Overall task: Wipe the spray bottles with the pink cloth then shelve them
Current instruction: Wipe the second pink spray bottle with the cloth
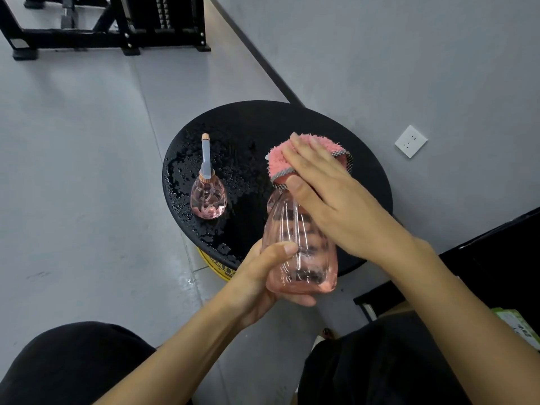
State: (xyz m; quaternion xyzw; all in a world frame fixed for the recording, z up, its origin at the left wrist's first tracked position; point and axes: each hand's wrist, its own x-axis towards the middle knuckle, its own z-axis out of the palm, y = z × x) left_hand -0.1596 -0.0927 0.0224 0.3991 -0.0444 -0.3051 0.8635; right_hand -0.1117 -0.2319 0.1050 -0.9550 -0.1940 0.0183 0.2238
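Observation:
My left hand (263, 282) grips the base of a clear pink spray bottle (298, 244), held up above the near edge of the round black table (292, 124). The pink cloth (277, 159) is draped over the bottle's top and hides the spray head. My right hand (330, 197) holds the cloth around that top, thumb on the near side and fingers over it. A second pink spray bottle (208, 197) with a grey nozzle stands upright on the left part of the table.
The table top is wet with droplets around the standing bottle. A yellow base (216, 264) shows under it. A grey wall with a white socket (411, 141) is at the right, a black metal frame (111, 27) at the far left, and a dark shelf unit (496, 252) at the right.

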